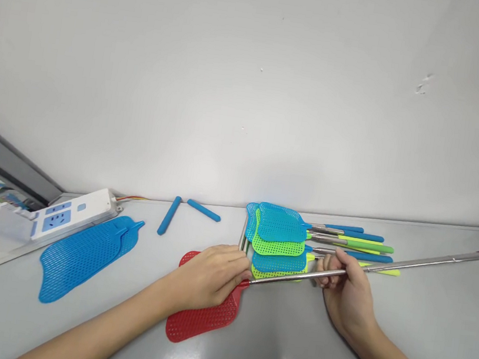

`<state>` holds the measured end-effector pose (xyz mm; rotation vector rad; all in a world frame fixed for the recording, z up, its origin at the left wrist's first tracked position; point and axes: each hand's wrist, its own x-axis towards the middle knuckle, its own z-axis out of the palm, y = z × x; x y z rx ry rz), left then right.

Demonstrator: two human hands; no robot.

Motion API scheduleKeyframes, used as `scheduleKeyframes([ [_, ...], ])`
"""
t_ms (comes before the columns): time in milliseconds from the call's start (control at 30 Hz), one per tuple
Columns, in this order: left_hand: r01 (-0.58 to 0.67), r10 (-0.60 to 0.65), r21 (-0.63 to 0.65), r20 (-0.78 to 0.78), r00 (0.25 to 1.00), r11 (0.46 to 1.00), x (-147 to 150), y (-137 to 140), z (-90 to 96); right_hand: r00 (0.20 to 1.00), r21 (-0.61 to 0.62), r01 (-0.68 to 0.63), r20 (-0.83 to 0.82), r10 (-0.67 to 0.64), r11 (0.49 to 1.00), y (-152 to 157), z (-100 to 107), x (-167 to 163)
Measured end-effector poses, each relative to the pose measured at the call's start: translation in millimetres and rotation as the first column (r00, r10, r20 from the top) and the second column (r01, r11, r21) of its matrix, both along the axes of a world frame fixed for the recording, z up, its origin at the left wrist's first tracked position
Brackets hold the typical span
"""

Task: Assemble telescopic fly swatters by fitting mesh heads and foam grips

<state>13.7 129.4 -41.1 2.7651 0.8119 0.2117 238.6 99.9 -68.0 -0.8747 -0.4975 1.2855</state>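
Note:
A red fly swatter (201, 324) with a long extended metal rod and a red grip lies across the space between my two hands. My left hand (212, 274) is closed over the neck where the red head meets the rod, covering part of the head. Farther along, the fingers of my right hand (349, 290) curl around the metal rod, thumb on top. The red grip reaches the right edge of the view. Just behind the rod, a pile of blue and green fly swatters (282, 224) lies with handles pointing right.
Two loose blue handle grips (203, 210) lie near the wall. Stacked blue swatter heads (81, 258) rest at the left, beside a white power strip (78, 213) with a plug in it. A pale wall (252, 86) rises behind the grey tabletop (138, 331).

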Motion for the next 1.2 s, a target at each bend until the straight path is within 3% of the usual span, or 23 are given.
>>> scheduleKeyframes([
  [167, -0.05, 0.052, -0.056, 0.036, 0.998, 0.997, 0.2, 0.5, 0.4, 1.0, -0.01, -0.007, 0.004, 0.007, 1.0, 0.2, -0.2, 0.1],
  [667, 0.004, 0.034, -0.197, 0.188, 0.982, 0.98, -3.2, 0.1, 1.9, 1.0, -0.006, 0.004, 0.03, -0.004, 1.0, -0.4, -0.6, 0.1],
  [900, -0.034, 0.175, -0.348, 0.383, 0.907, 0.937, -1.7, 1.8, -3.6, 0.998, 0.008, -0.02, 0.059, 0.019, 1.0, -0.8, -0.8, 0.1],
  [1200, -0.108, 0.246, -0.369, 0.351, 0.903, 0.923, -2.0, 1.9, -4.1, 0.998, -0.016, -0.039, 0.039, 0.04, 0.999, -2.0, -0.4, -0.3],
])
